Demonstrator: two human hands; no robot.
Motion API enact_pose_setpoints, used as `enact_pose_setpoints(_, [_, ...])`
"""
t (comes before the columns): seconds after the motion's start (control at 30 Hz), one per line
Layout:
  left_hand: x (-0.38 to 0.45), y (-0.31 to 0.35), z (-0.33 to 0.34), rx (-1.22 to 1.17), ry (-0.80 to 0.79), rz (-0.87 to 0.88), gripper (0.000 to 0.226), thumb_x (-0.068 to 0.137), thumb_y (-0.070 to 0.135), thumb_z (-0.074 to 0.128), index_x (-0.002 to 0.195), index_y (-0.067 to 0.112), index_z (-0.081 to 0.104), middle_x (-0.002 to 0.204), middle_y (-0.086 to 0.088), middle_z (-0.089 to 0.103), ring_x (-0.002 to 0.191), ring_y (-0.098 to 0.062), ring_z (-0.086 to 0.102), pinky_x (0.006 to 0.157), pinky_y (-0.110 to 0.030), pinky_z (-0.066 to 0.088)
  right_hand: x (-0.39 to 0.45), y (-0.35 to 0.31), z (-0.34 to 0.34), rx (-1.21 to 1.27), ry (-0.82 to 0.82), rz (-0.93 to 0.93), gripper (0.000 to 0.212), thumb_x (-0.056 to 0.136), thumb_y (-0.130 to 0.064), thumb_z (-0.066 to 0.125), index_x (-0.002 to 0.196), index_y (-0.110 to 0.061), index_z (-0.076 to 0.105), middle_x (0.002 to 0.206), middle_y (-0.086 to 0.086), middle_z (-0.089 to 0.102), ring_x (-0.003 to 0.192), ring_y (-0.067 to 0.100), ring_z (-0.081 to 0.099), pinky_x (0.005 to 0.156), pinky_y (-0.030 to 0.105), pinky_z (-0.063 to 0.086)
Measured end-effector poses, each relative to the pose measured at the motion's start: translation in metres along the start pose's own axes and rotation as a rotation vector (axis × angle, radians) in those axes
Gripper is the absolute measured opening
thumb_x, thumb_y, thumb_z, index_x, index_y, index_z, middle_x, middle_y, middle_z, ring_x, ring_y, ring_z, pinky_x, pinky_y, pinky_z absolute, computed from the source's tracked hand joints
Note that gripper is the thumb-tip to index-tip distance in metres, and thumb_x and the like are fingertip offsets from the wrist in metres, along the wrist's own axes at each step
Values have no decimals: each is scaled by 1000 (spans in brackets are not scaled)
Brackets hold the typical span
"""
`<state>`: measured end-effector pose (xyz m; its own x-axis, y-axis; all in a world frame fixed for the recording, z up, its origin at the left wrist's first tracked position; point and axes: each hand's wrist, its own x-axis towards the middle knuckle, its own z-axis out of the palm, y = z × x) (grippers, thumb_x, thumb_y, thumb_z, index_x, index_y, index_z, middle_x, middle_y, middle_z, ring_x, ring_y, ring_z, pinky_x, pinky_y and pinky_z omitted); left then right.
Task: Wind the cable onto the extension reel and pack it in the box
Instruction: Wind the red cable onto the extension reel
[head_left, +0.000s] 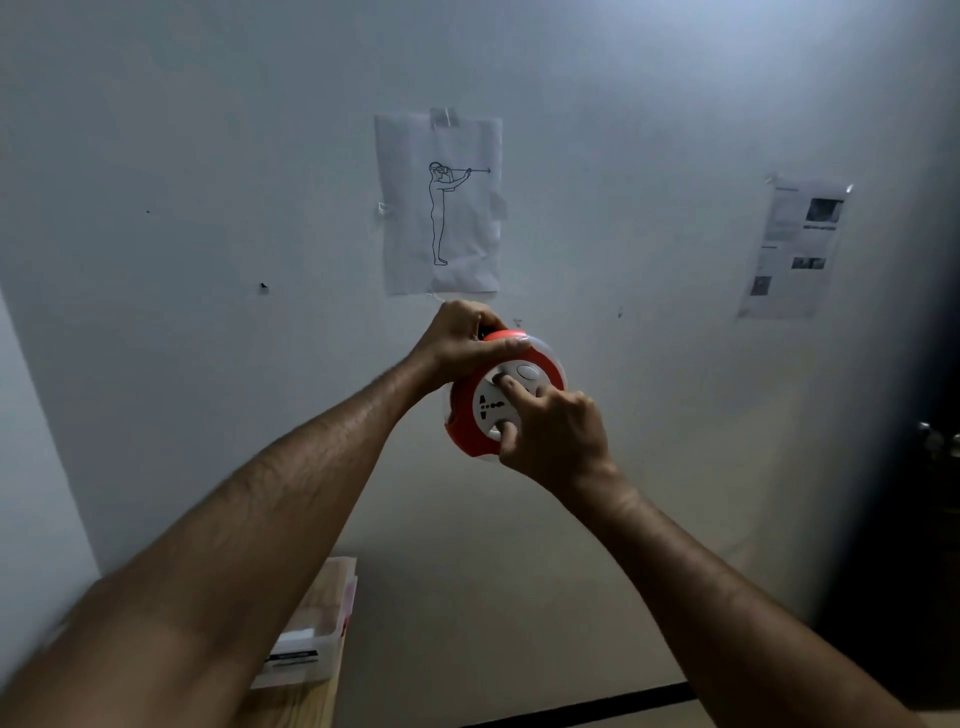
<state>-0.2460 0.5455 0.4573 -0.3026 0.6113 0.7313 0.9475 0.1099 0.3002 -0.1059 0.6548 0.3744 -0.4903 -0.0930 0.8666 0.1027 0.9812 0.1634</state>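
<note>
I hold a round orange and white extension reel (470, 415) out in front of me at arm's length, its socket face turned toward me. My left hand (462, 338) wraps over the reel's upper left rim and grips it. My right hand (550, 431) rests on the white centre disc, with a fingertip in a recess near the top and the thumb in another near the bottom. No loose cable shows. A white box (306, 644) sits low on a wooden surface, partly hidden by my left forearm.
A pale wall fills the view, with a taped line drawing (441, 202) above the reel and a printed sheet (795, 249) to the right. A dark door with a handle (930, 441) stands at the far right. The wooden table edge (311, 701) is at lower left.
</note>
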Motion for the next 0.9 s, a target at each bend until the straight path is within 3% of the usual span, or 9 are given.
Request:
enact_pose_setpoints(0.2, [3,5,-1,28,-7,12,38,84,47,79,89,9,76,73,8,64,65,-3,64,54,-8,44,-1,-3,8,116,45,99,56,75,-32,79,127,-14,69,104,18,76,77,34,75,70,41,65])
enact_pose_setpoints(0.33, [-5,1,-5,17,8,-12,39,85,46,78,87,7,78,71,5,67,62,-3,65,53,-9,45,-18,3,9,287,154,147,48,83,-34,80,125,-14,71,97,13,77,72,23,73,67,30,62])
enact_pose_setpoints(0.4, [-10,-1,-8,-23,46,-47,37,85,44,79,83,8,78,67,11,65,58,1,63,53,-9,43,-37,-1,6,563,392,419,22,94,-28,72,106,-10,76,87,8,77,70,19,73,65,33,62])
enact_pose_setpoints(0.47, [-12,0,-9,-51,79,-75,36,84,43,80,82,8,78,66,13,64,57,4,62,53,-9,43,-54,-11,9,933,583,993,18,97,-23,67,90,-7,72,78,11,74,68,28,72,58,40,60])
enact_pose_setpoints(0.53, [-12,2,-8,-64,84,-92,39,84,45,80,85,6,78,69,7,68,60,0,66,54,-12,46,-67,-18,19,1306,502,1504,25,96,-27,66,97,-3,69,93,21,74,77,31,72,67,41,61])
enact_pose_setpoints(0.57, [-11,3,-6,-67,84,-93,41,84,46,80,86,5,78,71,4,70,62,-3,68,55,-14,49,-68,-21,23,1464,407,1611,33,96,-31,66,107,0,67,103,24,72,84,30,71,77,42,61])
enact_pose_setpoints(0.7, [-12,8,0,-65,112,-112,43,85,48,78,88,5,77,76,-2,73,67,-11,70,57,-21,54,-50,-27,27,1850,286,1554,60,101,-42,56,148,-8,43,139,21,55,128,38,56,113,50,43])
enact_pose_setpoints(0.8, [-19,12,1,-87,136,-146,41,86,46,77,87,5,77,75,-2,73,66,-12,70,59,-27,58,-31,-19,24,1854,408,1411,53,98,-39,60,141,-10,51,132,17,66,121,34,65,104,51,51])
enact_pose_setpoints(0.9, [-31,13,2,-188,207,-223,38,88,42,77,89,4,78,79,-6,76,69,-17,74,65,-35,63,-25,-9,19,1772,480,1355,55,99,-22,64,147,-20,36,124,16,69,112,28,70,94,46,58])
